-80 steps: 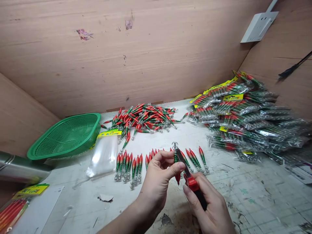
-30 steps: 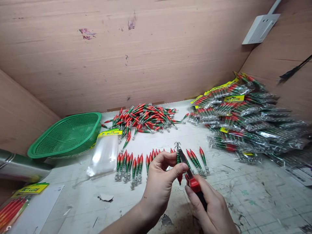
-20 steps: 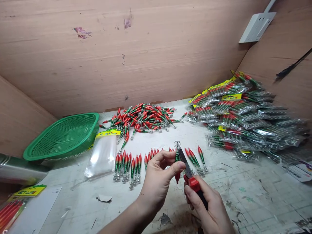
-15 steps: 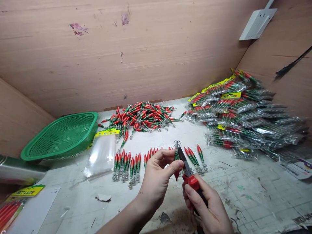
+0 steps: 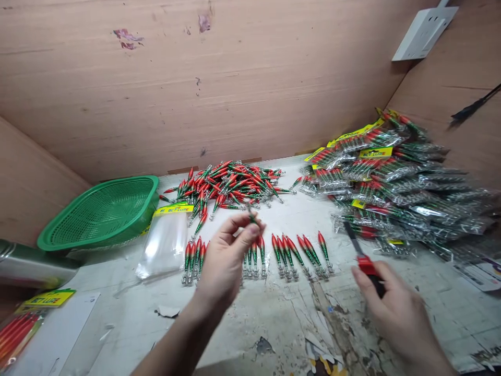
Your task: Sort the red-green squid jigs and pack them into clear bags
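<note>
Pinched between the thumb and fingers of my left hand (image 5: 230,250) is a green lure (image 5: 252,215), blurred and partly covered by the fingers. My right hand (image 5: 395,303) grips pliers (image 5: 366,263) with red and black handles, their dark jaws pointing up and left, apart from the lures. Red and green lures with wire hooks (image 5: 287,256) lie in a row of groups, hooks toward me; my left hand and wrist hide part of the row. Behind them is a loose heap of similar lures (image 5: 230,183).
A green basket (image 5: 97,209) and clear bags with yellow headers (image 5: 164,243) lie left. Packed lures (image 5: 391,183) are piled at right. A metal cylinder (image 5: 35,266) and packet of red items (image 5: 23,334) sit at the left edge.
My left hand has moved left and up with the lure, away from the pliers. My right hand has carried the pliers to the right. The camera view has shifted slightly.
</note>
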